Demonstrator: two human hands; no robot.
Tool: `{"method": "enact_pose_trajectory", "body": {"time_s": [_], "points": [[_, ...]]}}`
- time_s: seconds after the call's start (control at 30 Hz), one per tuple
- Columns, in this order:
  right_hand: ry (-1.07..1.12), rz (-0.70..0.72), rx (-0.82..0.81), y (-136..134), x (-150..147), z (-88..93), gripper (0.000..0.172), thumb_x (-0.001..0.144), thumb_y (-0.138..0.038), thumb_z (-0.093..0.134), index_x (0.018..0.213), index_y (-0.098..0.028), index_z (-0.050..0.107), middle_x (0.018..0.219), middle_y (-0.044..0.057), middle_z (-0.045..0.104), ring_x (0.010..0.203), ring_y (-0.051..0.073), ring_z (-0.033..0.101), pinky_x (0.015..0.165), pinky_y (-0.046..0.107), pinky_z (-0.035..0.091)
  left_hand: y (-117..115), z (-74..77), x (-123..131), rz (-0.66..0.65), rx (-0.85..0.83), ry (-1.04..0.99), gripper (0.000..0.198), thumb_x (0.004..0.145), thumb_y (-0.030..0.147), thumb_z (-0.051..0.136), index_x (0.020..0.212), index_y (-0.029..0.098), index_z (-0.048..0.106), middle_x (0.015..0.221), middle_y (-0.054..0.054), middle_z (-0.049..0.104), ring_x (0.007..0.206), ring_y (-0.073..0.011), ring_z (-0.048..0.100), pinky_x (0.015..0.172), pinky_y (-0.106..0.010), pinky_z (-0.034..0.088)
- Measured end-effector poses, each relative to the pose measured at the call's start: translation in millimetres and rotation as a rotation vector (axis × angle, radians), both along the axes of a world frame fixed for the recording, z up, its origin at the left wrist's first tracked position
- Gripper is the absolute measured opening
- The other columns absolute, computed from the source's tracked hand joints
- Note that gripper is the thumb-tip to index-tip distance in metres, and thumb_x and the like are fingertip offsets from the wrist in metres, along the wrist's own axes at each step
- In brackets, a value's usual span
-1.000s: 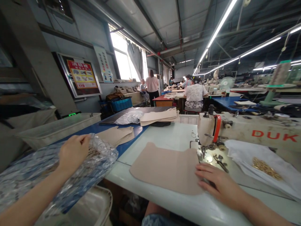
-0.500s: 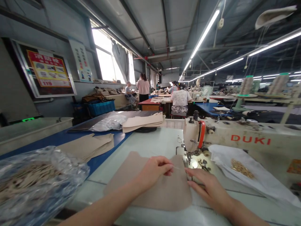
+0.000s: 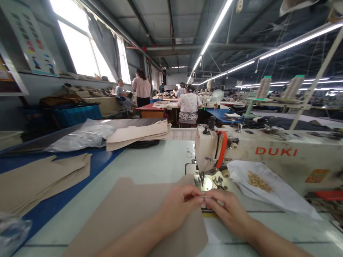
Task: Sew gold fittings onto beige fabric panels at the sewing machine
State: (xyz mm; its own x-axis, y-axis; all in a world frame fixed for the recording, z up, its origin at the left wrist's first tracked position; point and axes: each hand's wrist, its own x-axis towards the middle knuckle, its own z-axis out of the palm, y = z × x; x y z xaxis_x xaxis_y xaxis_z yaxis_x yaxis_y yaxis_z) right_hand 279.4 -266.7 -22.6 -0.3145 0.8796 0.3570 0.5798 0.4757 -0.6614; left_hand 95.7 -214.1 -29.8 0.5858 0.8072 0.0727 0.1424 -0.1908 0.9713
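Beige panel point(image 3: 128, 210) is laid flat beside the sewing machine point(image 3: 246, 146) — no stitching that I can make out yet — while left hand point(image 3: 179, 203) and right hand point(image 3: 227, 207) together pinch a small pale piece point(image 3: 205, 196).

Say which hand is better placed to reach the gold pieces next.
The right hand, probably: it is nearer the gold pieces on the white sheet. The left hand lies farther off, over the brown panel.
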Motion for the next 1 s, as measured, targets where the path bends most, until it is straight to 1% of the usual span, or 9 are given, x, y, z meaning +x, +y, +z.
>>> {"method": "enact_pose_trajectory", "body": {"time_s": [0.1, 0.23, 0.4, 0.53, 0.6, 0.67, 0.73, 0.83, 1.0], "points": [[-0.026, 0.045, 0.018, 2.0, 1.0, 0.0, 0.03, 0.095, -0.031, 0.037, 0.085, -0.019, 0.063, 0.077, 0.001, 0.063, 0.073, 0.012, 0.057, 0.07, 0.021, 0.04, 0.0, 8.7, 0.2, -0.005, 0.091, 0.113, 0.018, 0.077, 0.033, 0.058, 0.078, 0.019, 0.069, 0.072, 0.001, 0.067, 0.072, -0.0147, 0.059, 0.069, -0.024, 0.044], [-0.086, 0.008, 0.075, 5.7, 5.1, -3.6, 0.035, 0.096, -0.031, 0.033, 0.078, -0.018, 0.06, 0.072, 0.001, 0.06, 0.071, 0.012, 0.055, 0.069, 0.021, 0.039, 6.6, 17.1, 2.2, -0.045, 0.058, 0.139, 0.023, 0.077, 0.037, 0.054, 0.078, 0.018, 0.067, 0.068, 0.0, 0.066, 0.066, -0.0153, 0.059, 0.068, -0.026, 0.046], [-0.276, -0.115, 0.228, -4.0, 20.2, -1.4, 0.031, 0.096, -0.027, 0.034, 0.081, -0.017, 0.06, 0.076, 0.004, 0.063, 0.073, 0.014, 0.056, 0.07, 0.022, 0.04, 19.3, 11.1, -1.7, -0.007, -0.012, 0.131, 0.026, 0.074, 0.044, 0.055, 0.078, 0.019, 0.062, 0.067, 0.0, 0.065, 0.061, -0.0159, 0.058, 0.066, -0.028, 0.047], [-0.517, -0.15, 0.282, -21.5, 55.8, 11.6, 0.027, 0.093, -0.027, 0.039, 0.083, -0.017, 0.062, 0.076, 0.006, 0.064, 0.074, 0.016, 0.057, 0.069, 0.024, 0.041, 23.4, 5.3, -5.2, -0.025, -0.028, 0.127, 0.03, 0.071, 0.048, 0.057, 0.074, 0.019, 0.06, 0.064, 0.001, 0.064, 0.059, -0.0164, 0.057, 0.062, -0.028, 0.046], [-0.589, -0.296, 0.2, -23.2, 81.8, 22.0, 0.024, 0.092, -0.024, 0.041, 0.087, -0.017, 0.064, 0.082, 0.006, 0.066, 0.079, 0.016, 0.059, 0.073, 0.024, 0.042, 22.3, 5.9, -3.9, -0.041, -0.01, 0.128, 0.03, 0.07, 0.049, 0.058, 0.071, 0.019, 0.06, 0.062, 0.001, 0.063, 0.059, -0.0163, 0.057, 0.062, -0.028, 0.046], [-0.682, -0.538, 0.033, -16.4, 107.2, 32.8, 0.022, 0.092, -0.021, 0.043, 0.093, -0.018, 0.064, 0.093, 0.006, 0.067, 0.09, 0.016, 0.059, 0.079, 0.024, 0.042, 20.6, 8.5, -1.0, -0.054, 0.001, 0.12, 0.031, 0.07, 0.049, 0.058, 0.069, 0.019, 0.06, 0.061, 0.001, 0.063, 0.058, -0.0163, 0.056, 0.063, -0.028, 0.046], [-0.728, -0.648, -0.045, -2.7, 126.4, 40.8, 0.024, 0.092, -0.017, 0.041, 0.098, -0.014, 0.064, 0.101, 0.01, 0.066, 0.093, 0.018, 0.06, 0.08, 0.026, 0.043, 19.6, 11.4, 1.9, -0.055, -0.008, 0.11, 0.032, 0.068, 0.05, 0.059, 0.069, 0.018, 0.061, 0.06, 0.0, 0.063, 0.058, -0.0167, 0.056, 0.063, -0.028, 0.046], [-0.792, -0.701, -0.152, 19.5, 136.8, 45.2, 0.023, 0.091, -0.016, 0.044, 0.105, -0.01, 0.061, 0.106, 0.014, 0.064, 0.097, 0.021, 0.059, 0.084, 0.031, 0.045, 20.7, 12.4, 3.6, -0.03, -0.025, 0.102, 0.033, 0.066, 0.051, 0.06, 0.071, 0.018, 0.061, 0.061, -0.001, 0.064, 0.057, -0.0169, 0.056, 0.061, -0.028, 0.046], [-0.914, -0.626, -0.35, 34.3, 121.5, 45.8, 0.027, 0.089, -0.031, 0.054, 0.111, -0.015, 0.055, 0.11, 0.007, 0.058, 0.092, 0.019, 0.059, 0.078, 0.038, 0.051, 23.4, 8.2, 2.3, -0.013, -0.042, 0.096, 0.033, 0.068, 0.051, 0.059, 0.074, 0.018, 0.061, 0.065, -0.001, 0.065, 0.06, -0.0169, 0.057, 0.064, -0.029, 0.047]]}}
